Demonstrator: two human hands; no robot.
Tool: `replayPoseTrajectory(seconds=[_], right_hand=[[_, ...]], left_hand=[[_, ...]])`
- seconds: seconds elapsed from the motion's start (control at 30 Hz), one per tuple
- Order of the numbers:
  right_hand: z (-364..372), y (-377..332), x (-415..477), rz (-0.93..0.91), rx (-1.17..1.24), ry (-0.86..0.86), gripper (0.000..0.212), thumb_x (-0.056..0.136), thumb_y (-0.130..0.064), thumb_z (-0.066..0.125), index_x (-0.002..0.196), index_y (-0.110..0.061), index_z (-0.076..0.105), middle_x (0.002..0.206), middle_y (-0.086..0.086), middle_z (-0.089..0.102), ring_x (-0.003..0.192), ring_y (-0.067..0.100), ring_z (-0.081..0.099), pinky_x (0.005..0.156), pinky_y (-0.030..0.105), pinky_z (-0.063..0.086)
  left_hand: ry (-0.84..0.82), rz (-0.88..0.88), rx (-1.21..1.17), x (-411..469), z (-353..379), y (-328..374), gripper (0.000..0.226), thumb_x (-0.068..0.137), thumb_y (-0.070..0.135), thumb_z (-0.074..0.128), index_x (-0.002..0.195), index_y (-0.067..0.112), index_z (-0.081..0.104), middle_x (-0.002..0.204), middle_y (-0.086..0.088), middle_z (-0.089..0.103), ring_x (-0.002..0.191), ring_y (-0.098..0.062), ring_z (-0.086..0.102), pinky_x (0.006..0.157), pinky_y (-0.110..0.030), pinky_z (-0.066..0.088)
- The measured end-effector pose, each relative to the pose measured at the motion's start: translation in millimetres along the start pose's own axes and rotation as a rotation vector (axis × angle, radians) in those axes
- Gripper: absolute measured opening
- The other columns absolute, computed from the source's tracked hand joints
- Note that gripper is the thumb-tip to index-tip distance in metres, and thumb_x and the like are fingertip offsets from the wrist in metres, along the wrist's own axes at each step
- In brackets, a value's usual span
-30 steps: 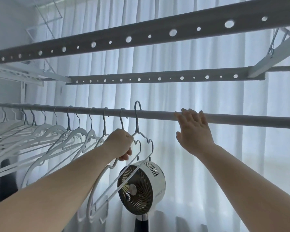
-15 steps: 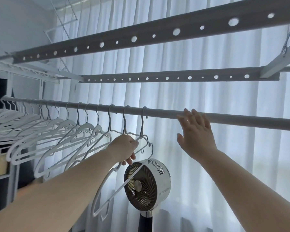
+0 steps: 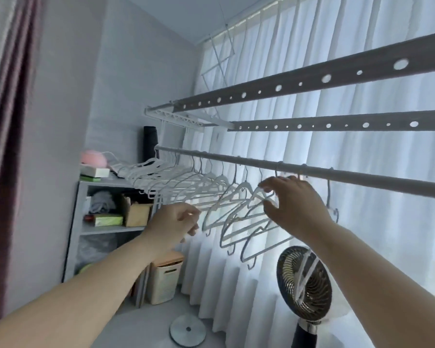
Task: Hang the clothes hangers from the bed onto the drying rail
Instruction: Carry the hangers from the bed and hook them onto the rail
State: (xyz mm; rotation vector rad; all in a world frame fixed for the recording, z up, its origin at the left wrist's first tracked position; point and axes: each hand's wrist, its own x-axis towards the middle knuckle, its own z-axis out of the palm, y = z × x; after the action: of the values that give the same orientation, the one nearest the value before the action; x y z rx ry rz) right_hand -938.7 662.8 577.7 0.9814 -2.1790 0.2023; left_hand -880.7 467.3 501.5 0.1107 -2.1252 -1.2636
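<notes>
A grey drying rail (image 3: 362, 175) runs across in front of white curtains. Several white hangers (image 3: 176, 182) hang from it in a row. My right hand (image 3: 294, 204) reaches under the rail, its thumb and forefinger pinching the shoulder of one white hanger (image 3: 251, 209) near the right end of the row. Another hanger hook (image 3: 329, 194) hangs just right of that hand, its body dropping in front of the fan. My left hand (image 3: 173, 222) floats below the row with its fingers loosely curled and nothing in them. The bed is out of view.
Two perforated bars (image 3: 312, 81) cross above the rail. A shelf unit (image 3: 103, 183) with boxes stands at the left wall, a slatted basket (image 3: 163, 277) beside it. A standing fan (image 3: 304, 282) and a round metal disc (image 3: 187, 329) are on the floor below.
My left hand has let go of the hanger, which now hangs on the rail, and has drawn back left. My right hand has left the rail and taken a hanger. The view swung left.
</notes>
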Motion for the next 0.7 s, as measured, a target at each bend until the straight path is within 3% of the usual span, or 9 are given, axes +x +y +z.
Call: replayPoseTrajectory(seconds=[0.1, 0.3, 0.47, 0.6, 0.7], right_hand=[[7, -65, 1, -0.131, 0.127, -0.131, 0.031, 0.091, -0.023, 0.047, 0.120, -0.027, 0.054, 0.110, -0.011, 0.064, 0.108, 0.013, 0.055, 0.086, 0.022, 0.040], [45, -234, -7, -0.339, 0.282, -0.331, 0.030, 0.093, -0.022, 0.040, 0.120, -0.025, 0.054, 0.113, -0.005, 0.063, 0.104, 0.016, 0.057, 0.076, 0.022, 0.041], [71, -406, -30, -0.564, 0.335, -0.520, 0.031, 0.093, -0.022, 0.039, 0.120, -0.026, 0.052, 0.121, -0.001, 0.061, 0.109, 0.020, 0.057, 0.089, 0.027, 0.045], [85, -537, -65, -0.744, 0.401, -0.557, 0.028, 0.092, -0.022, 0.041, 0.116, -0.026, 0.055, 0.116, -0.003, 0.062, 0.106, 0.018, 0.059, 0.080, 0.023, 0.043], [94, -627, -98, -0.873, 0.463, -0.637, 0.028, 0.091, -0.024, 0.042, 0.116, -0.028, 0.055, 0.116, -0.007, 0.062, 0.107, 0.014, 0.058, 0.084, 0.021, 0.042]], left_hand=[[0.076, -0.118, 0.037, -55, -73, -37, 0.022, 0.093, 0.008, 0.047, 0.081, 0.022, 0.059, 0.063, 0.003, 0.062, 0.054, -0.006, 0.057, 0.044, -0.012, 0.042], [0.266, -0.419, 0.158, -201, -229, -97, 0.033, 0.091, -0.001, 0.047, 0.072, 0.021, 0.062, 0.043, 0.003, 0.062, 0.036, -0.002, 0.054, 0.039, -0.013, 0.040], [0.465, -0.666, 0.308, -350, -358, -121, 0.034, 0.090, -0.001, 0.047, 0.069, 0.021, 0.061, 0.046, 0.003, 0.059, 0.035, -0.002, 0.052, 0.040, -0.011, 0.039], [0.669, -0.864, 0.380, -469, -436, -136, 0.033, 0.090, 0.002, 0.049, 0.067, 0.024, 0.058, 0.045, 0.005, 0.059, 0.037, -0.002, 0.053, 0.045, -0.015, 0.041], [0.795, -0.997, 0.413, -548, -474, -141, 0.035, 0.091, 0.003, 0.046, 0.067, 0.027, 0.054, 0.057, 0.006, 0.059, 0.044, -0.002, 0.055, 0.052, -0.017, 0.043]])
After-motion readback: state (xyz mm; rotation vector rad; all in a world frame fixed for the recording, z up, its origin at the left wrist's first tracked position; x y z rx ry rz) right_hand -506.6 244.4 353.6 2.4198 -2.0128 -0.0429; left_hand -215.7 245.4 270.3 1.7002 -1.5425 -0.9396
